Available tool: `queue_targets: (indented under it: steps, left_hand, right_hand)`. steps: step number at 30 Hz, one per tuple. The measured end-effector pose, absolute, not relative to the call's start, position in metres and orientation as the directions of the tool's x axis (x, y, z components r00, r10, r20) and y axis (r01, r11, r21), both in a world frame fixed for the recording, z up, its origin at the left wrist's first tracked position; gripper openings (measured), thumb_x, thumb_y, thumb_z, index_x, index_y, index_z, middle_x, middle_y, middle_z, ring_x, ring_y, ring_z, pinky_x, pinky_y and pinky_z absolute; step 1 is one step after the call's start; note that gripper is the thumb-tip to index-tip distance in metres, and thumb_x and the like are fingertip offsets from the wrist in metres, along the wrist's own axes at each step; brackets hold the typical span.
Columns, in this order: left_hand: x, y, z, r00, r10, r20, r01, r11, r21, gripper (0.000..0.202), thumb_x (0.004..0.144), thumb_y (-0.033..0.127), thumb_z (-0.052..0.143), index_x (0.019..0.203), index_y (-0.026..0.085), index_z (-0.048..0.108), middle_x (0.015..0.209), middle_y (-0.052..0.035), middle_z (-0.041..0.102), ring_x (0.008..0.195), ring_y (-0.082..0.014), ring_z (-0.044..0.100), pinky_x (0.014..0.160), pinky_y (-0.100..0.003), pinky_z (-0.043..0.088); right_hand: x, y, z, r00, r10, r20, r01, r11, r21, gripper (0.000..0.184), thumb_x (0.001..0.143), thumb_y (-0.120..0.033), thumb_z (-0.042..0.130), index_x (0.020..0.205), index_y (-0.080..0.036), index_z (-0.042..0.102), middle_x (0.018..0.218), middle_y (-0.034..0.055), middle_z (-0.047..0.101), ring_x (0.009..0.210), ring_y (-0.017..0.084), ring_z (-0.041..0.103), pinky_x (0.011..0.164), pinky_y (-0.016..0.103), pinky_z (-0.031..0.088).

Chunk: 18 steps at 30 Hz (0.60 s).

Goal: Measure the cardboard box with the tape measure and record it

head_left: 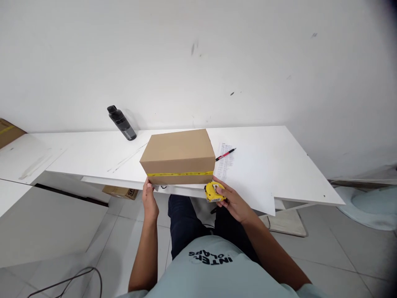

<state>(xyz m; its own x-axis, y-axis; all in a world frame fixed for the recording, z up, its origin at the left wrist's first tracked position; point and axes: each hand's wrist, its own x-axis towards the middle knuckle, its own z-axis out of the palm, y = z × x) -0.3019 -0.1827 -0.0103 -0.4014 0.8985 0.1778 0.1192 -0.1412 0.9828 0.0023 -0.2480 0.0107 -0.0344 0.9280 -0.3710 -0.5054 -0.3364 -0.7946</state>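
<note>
A closed brown cardboard box (180,151) sits at the near edge of the white table (273,165). A yellow tape blade (180,174) is stretched across the box's front face. My left hand (149,200) pinches the blade's end against the box's lower left corner. My right hand (232,202) grips the yellow tape measure case (212,192) at the box's lower right corner.
A red and black pen (226,155) lies on a printed sheet of paper (225,165) right of the box. A dark bottle (121,123) leans by the wall at the back left. Another cardboard box (8,131) shows at the far left; a flat one (120,192) lies under the table.
</note>
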Motion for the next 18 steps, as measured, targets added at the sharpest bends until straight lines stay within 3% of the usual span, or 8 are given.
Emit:
queue_targets:
  steps: [4, 8, 13, 18]
  left_hand:
    - [-0.298, -0.196, -0.003, -0.386, 0.782, 0.490, 0.419, -0.324, 0.848, 0.061, 0.100, 0.064, 0.053, 0.143, 0.023, 0.065, 0.131, -0.0131, 0.064, 0.130, -0.0238, 0.058, 0.117, -0.040, 0.044]
    - [-0.289, -0.203, 0.010, -0.362, 0.682, 0.635, 0.516, -0.421, 0.746, 0.059, 0.102, 0.060, 0.051, 0.147, 0.023, 0.063, 0.120, -0.0117, 0.060, 0.120, -0.0232, 0.060, 0.115, -0.041, 0.046]
    - [-0.278, -0.206, 0.027, -0.411, 0.643, 0.647, 0.514, -0.423, 0.747, 0.058, 0.102, 0.057, 0.054, 0.150, 0.024, 0.058, 0.132, -0.0126, 0.054, 0.129, -0.0233, 0.055, 0.119, -0.039, 0.041]
    - [-0.272, -0.196, 0.042, -0.527, 0.666, 0.528, 0.363, -0.385, 0.848, 0.053, 0.099, 0.054, 0.059, 0.142, 0.023, 0.057, 0.136, -0.0120, 0.056, 0.129, -0.0227, 0.057, 0.115, -0.036, 0.045]
  right_hand:
    - [0.031, -0.256, 0.034, 0.036, 0.944, -0.327, -0.434, -0.280, -0.856, 0.078, 0.067, -0.049, 0.093, 0.137, -0.024, 0.072, 0.087, 0.0013, 0.073, 0.056, 0.008, 0.043, 0.045, 0.022, 0.035]
    - [0.051, -0.261, 0.048, 0.035, 0.955, -0.293, -0.395, -0.256, -0.882, 0.081, 0.065, -0.052, 0.094, 0.138, -0.023, 0.072, 0.088, 0.0033, 0.073, 0.058, 0.009, 0.046, 0.044, 0.021, 0.034]
    - [0.056, -0.260, 0.049, -0.042, 0.978, -0.203, -0.389, -0.203, -0.898, 0.080, 0.069, -0.053, 0.090, 0.140, -0.023, 0.071, 0.083, 0.0029, 0.072, 0.055, 0.009, 0.045, 0.041, 0.021, 0.029]
    - [0.056, -0.259, 0.053, -0.072, 0.993, -0.092, -0.354, -0.112, -0.928, 0.080, 0.073, -0.058, 0.087, 0.142, -0.021, 0.070, 0.082, 0.0051, 0.074, 0.063, 0.017, 0.059, 0.048, 0.026, 0.045]
